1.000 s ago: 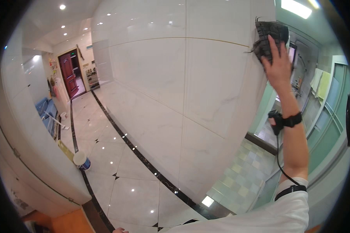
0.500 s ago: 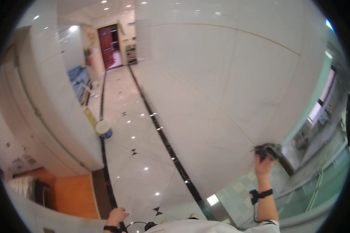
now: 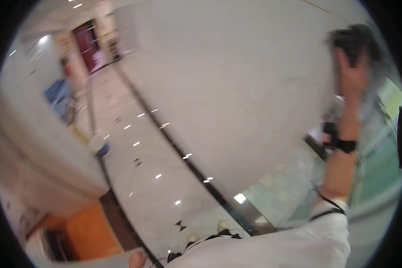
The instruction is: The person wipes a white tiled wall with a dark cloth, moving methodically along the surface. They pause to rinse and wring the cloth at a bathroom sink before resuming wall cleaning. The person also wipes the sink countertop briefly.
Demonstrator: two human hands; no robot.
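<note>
A dark grey, fluffy cloth [image 3: 353,42] is in my right hand [image 3: 353,80], raised high at the right side. The fingers reach up over the cloth, which is smeared by motion. Behind and beside it is the right-hand edge of the large, pale, glossy wall [image 3: 236,98]; whether the cloth touches the wall I cannot tell. A black strap circles my right wrist. My left hand [image 3: 137,259] hangs low at the bottom edge, partly cut off and blurred, over the floor's dark border, with nothing visible in it.
A corridor of shiny pale tiles [image 3: 152,192] with dark borders runs to a dark red door [image 3: 86,47]. Along its left side stand a white and blue bucket [image 3: 98,145] and blue items [image 3: 59,96]. An opening at lower left shows an orange floor [image 3: 94,232]; lighter tiles [image 3: 281,187] lie at right.
My right hand has risen with the cloth from the wall's lower right corner up along its right edge. The view has turned and tilted; my left hand sits lower in the picture.
</note>
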